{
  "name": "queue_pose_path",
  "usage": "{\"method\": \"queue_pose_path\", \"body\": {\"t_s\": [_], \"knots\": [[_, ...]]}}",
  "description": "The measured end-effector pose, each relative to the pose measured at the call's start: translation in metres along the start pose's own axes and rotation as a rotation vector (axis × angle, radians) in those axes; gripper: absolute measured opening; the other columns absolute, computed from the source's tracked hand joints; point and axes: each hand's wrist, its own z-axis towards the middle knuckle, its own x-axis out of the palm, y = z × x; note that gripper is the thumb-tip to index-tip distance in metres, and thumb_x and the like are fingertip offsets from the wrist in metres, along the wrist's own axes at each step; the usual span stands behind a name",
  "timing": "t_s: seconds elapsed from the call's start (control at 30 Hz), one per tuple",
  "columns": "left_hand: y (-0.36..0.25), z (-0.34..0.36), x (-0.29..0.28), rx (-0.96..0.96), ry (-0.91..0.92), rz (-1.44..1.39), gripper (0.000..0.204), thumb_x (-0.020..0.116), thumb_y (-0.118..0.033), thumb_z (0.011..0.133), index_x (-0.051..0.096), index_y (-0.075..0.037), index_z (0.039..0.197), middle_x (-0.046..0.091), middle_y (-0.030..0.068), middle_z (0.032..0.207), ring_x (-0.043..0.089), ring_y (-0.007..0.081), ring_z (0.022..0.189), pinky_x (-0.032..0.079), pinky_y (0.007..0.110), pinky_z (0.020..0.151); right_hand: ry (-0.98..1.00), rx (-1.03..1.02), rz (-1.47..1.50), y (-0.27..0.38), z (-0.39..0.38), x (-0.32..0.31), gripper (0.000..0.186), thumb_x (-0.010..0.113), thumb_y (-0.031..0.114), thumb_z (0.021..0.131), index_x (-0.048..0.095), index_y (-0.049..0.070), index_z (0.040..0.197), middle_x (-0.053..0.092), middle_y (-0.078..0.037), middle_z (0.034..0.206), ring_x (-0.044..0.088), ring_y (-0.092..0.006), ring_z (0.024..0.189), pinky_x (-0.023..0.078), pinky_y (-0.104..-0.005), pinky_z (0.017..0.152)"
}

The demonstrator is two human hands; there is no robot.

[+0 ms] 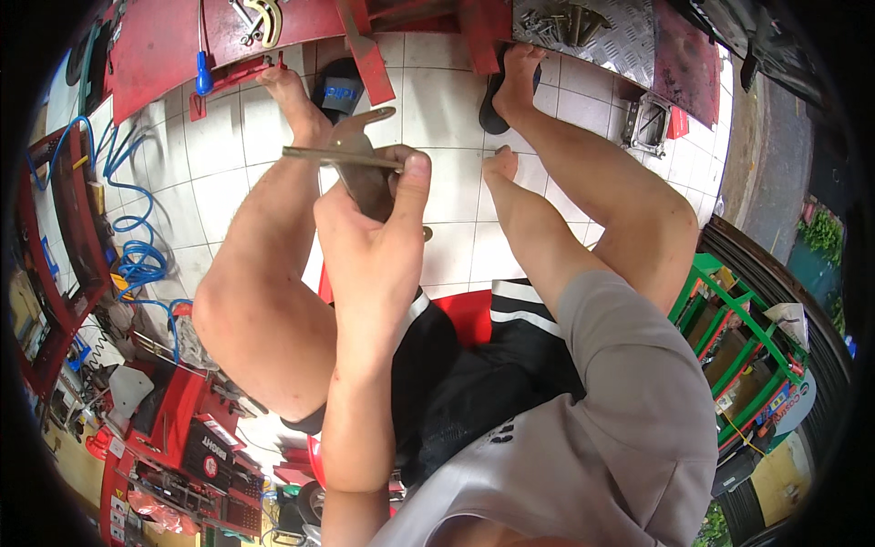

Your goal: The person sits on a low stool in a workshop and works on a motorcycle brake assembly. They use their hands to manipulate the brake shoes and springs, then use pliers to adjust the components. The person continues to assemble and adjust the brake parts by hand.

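My left hand (369, 242) is closed around a dull metal bracket (351, 146) with a curved, rounded arm, held up above the floor between my knees. A thin straight metal rod or bar (314, 155) crosses the bracket, its right end under my thumb. I cannot tell whether the two are one piece. My right hand (501, 166) is lowered near my right shin, the arm reaching down from a grey sleeve. Its fingers are mostly hidden, and nothing held shows there.
Ahead stands a red workbench (155, 50) with a blue-handled screwdriver (203, 77) and a curved metal part (271, 20). A diamond-plate tray (629, 46) holds small hardware. A coiled blue hose (141, 260) lies left; a green rack (738, 365) stands right.
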Motion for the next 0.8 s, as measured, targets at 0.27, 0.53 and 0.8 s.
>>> {"method": "queue_pose_path", "body": {"t_s": [0.27,0.53,0.8], "knots": [[0.006,-0.002,-0.001,-0.009,0.093,-0.018,0.017,0.064,-0.014,0.091,0.063,0.003,0.087,0.053,-0.0024,0.064,0.042,0.0044,0.058,0.034,0.022,0.054,-0.12,0.14,0.084,-0.039,0.026,0.055,0.011,0.064,0.011,0.074,0.064,0.001,0.081,0.066,-0.02,0.094,0.066,-0.0362,0.091,0.054,-0.0416,0.081],[0.002,-0.003,0.004,0.035,0.122,0.053,0.017,0.063,-0.015,0.093,0.061,0.001,0.097,0.049,-0.0042,0.061,0.04,0.0042,0.053,0.03,0.022,0.048,-0.251,-0.029,0.397,0.092,-0.025,-0.024,0.023,0.071,0.019,0.066,0.069,0.004,0.084,0.07,-0.017,0.089,0.067,-0.0363,0.092,0.049,-0.0401,0.091],[0.008,0.002,0.0,0.121,0.061,-0.011,0.022,0.064,-0.014,0.09,0.062,0.006,0.082,0.055,0.001,0.063,0.043,0.0089,0.058,0.039,0.027,0.056,-0.245,-0.141,0.977,0.176,0.036,-0.163,0.039,0.057,0.022,0.087,0.061,-0.004,0.116,0.059,-0.021,0.125,0.057,-0.0295,0.117,0.046,-0.0343,0.096]]}}
